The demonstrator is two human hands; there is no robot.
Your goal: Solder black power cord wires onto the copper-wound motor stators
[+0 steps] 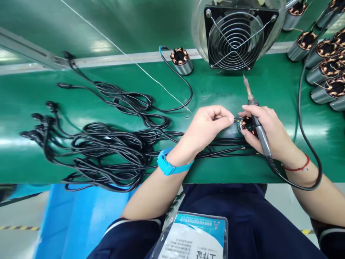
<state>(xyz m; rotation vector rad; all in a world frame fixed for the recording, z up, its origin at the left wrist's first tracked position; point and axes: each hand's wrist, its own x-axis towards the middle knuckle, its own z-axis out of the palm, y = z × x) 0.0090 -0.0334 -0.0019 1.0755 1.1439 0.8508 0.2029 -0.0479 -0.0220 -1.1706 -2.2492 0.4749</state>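
My left hand (pixel 208 126) pinches a black cable near its stripped end, where thin coloured wires reach a motor stator (pixel 243 124). My right hand (pixel 269 129) is closed around that stator, thumb and fingers on its sides, and also carries a soldering iron (pixel 259 126). The iron's tip points up and away, toward the fan, apart from the wires. Part of the stator is hidden behind my right fingers and the iron's handle. Below my hands lie several straight black cable ends (pixel 229 147) with bare coloured tips.
Coiled black power cables (pixel 107 151) with plugs fill the left of the green bench. A stator with a cable (pixel 183 63) stands at the back, beside a fan (pixel 234 41). Several stators (pixel 325 86) crowd the right. Solder wire (pixel 129 57) hangs diagonally; the iron's cord (pixel 300 108) loops right.
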